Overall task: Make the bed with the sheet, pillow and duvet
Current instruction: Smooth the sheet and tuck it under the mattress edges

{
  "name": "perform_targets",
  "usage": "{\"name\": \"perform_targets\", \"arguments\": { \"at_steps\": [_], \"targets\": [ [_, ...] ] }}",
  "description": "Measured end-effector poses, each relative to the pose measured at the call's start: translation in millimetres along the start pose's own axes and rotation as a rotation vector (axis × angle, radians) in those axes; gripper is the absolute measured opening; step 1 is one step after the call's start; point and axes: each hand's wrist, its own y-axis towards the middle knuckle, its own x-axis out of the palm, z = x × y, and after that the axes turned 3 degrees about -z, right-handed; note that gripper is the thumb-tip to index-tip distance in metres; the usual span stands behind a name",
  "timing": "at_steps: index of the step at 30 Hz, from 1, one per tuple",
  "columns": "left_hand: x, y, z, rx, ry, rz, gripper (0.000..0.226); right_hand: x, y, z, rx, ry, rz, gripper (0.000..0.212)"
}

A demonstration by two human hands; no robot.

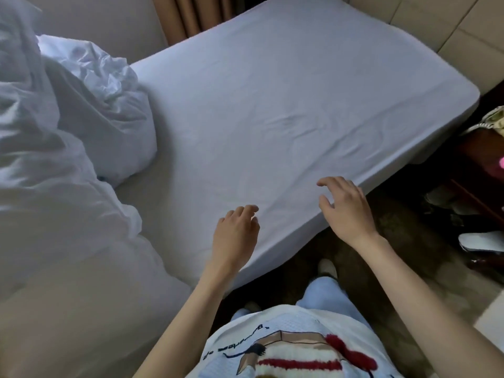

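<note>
Sheet step looks finished: fitted sheet (272,110) lies over the mattress, pale, faintly creased mid-bed. Left hand (236,234) and right hand (346,208) hover at the near edge, fingers loosely spread, gripping nothing. Next move likely: reach left for the crumpled duvet (41,159) and pillow (109,110) heaped beside the bed.

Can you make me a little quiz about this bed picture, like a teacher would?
1. True or false: the sheet already covers the mattress.
2. Where is the crumpled white bedding? A) spread on the bed B) piled on the picture's left C) on the floor
3. Fill in: the left hand and right hand hold ____.

Key: 1 true. 2 B. 3 nothing; both are open above the sheet near the bed's edge.
</note>
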Motion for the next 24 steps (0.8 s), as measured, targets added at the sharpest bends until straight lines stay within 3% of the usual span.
{"name": "perform_targets", "arguments": {
  "at_steps": [13, 24],
  "targets": [
    [30.4, 115.5, 181.9, 0.005, -0.137, 0.152, 0.028, -129.5, 67.6, 171.8, 0.028, -0.037, 0.026, 0.030],
    [70.7, 214.1, 278.5, -0.019, -0.151, 0.092, 0.026, -171.6, 131.1, 294.2, 0.088, -0.011, -0.004, 0.029]
  ]
}}
